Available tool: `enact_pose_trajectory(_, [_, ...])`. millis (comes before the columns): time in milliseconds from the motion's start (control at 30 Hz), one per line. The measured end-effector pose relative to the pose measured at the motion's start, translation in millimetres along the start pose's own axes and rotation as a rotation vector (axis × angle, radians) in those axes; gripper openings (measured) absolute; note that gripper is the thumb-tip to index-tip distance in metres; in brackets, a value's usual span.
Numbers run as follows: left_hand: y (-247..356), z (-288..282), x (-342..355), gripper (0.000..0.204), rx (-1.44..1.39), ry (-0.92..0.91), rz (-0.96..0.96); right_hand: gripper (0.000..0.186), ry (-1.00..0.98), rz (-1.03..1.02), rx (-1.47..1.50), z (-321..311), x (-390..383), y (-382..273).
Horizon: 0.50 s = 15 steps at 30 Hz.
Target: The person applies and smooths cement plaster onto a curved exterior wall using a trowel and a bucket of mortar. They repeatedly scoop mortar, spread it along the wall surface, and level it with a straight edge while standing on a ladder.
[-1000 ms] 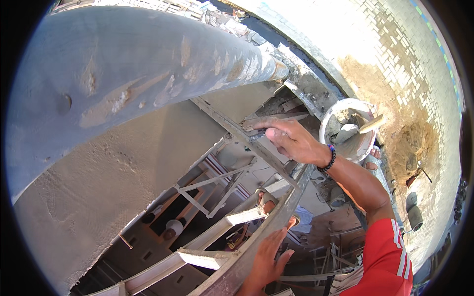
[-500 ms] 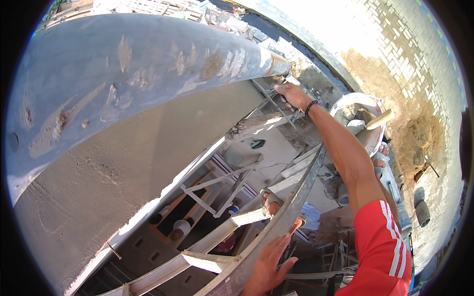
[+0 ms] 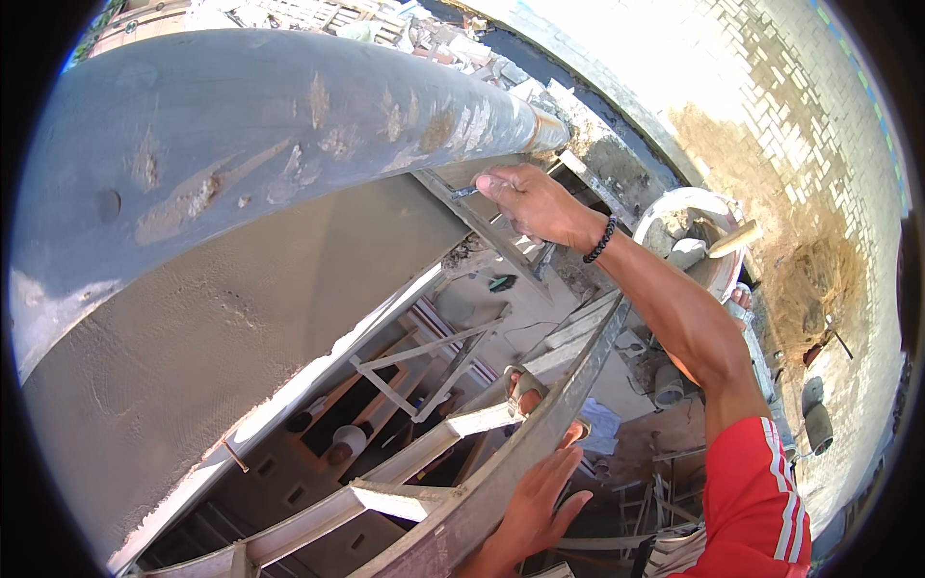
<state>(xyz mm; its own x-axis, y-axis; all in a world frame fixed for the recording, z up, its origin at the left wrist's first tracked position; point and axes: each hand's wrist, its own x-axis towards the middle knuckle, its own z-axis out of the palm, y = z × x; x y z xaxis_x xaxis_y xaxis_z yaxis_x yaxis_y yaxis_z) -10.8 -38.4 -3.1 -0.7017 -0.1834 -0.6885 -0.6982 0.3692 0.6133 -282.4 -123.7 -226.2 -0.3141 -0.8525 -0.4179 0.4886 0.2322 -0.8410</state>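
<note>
Currently, the right hand [image 3: 540, 204] curls around the handle of a long float [image 3: 489, 233], which lies over the edge of the grey mortar [image 3: 279, 255]; smoothing appears in hand; a further stroke would call for even pressure; the left hand [image 3: 532, 503], thumb spread, lies beside the curved beam [image 3: 511, 458].

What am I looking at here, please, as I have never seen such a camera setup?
There is no machine: a person works with bare hands, seen from a wide fisheye camera on their head, so straight edges look bent. The right hand grips a long narrow tool that partly overlaps a grey, plaster-like surface below a thick pipe. The left hand is open beside a ladder rail; contact is hard to judge. Toward the right, a white bucket holds grey material and a wooden-handled tool.
</note>
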Motion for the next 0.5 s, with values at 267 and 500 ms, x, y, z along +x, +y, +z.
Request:
enact_pose_trajectory(267, [-8.5,12.1,7.3,0.055,-0.014,-0.020,-0.053,0.043,-0.276,-0.420,-0.060,27.5,-121.2,-84.5])
enact_pose_trajectory(500, [-8.4,6.2,13.9,0.056,0.041,-0.019,-0.059,0.050,-0.071,-0.021,0.058,-12.3,-123.5,34.8])
